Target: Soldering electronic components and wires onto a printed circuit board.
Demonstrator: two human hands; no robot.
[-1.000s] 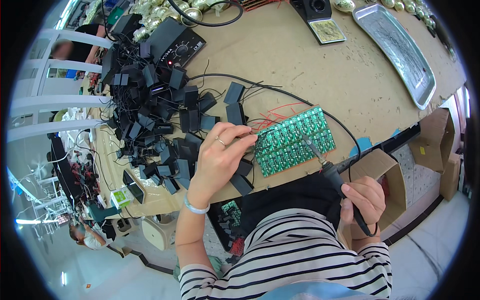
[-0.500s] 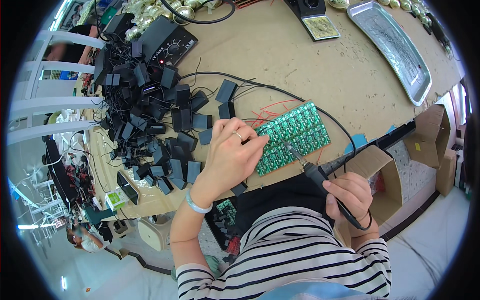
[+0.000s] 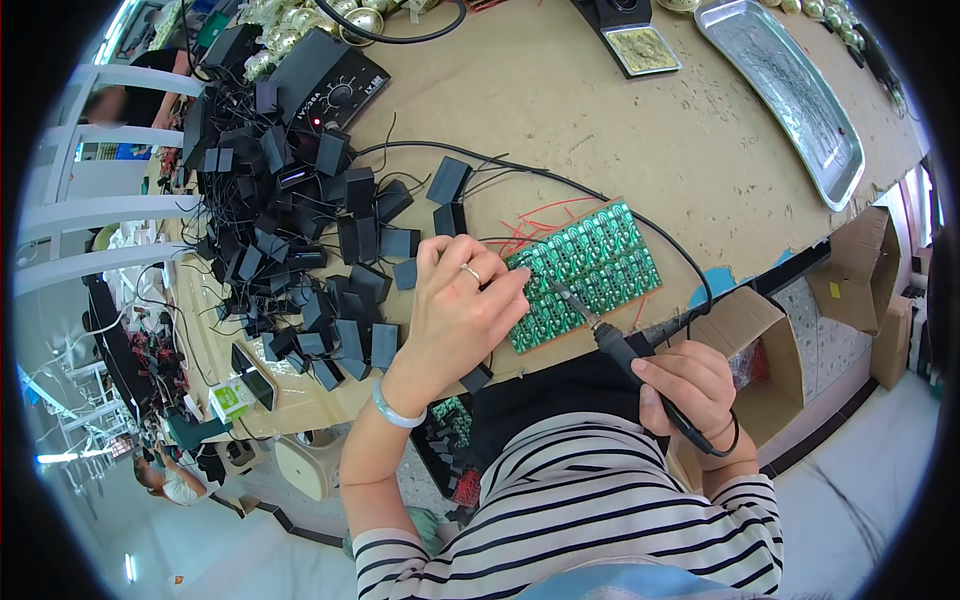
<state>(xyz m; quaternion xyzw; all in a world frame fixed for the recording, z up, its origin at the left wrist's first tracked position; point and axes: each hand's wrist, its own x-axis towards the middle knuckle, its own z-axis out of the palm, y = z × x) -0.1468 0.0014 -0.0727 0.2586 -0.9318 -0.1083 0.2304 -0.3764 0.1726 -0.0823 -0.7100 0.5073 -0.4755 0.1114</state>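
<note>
A green circuit board panel, made of rows of small repeated boards, lies tilted near the front edge of the table. My right hand grips a soldering iron by its dark handle, and the metal tip points at the left half of the panel. Over the panel's left edge, my left hand has its thumb and fingers pinched together close to the iron's tip. Whatever is between those fingers is hidden. Thin red wires stick out behind the panel's far left edge.
Black plastic boxes with thin leads are heaped at the left, by a soldering station with a lit red light. Farther back are a sponge tray and a metal tray. The iron's cord curves around the panel. A cardboard box stands at the right.
The soldering iron and my right hand have shifted left, bringing the tip nearer to my left fingers. My left hand has moved slightly left, still pinched over the panel.
</note>
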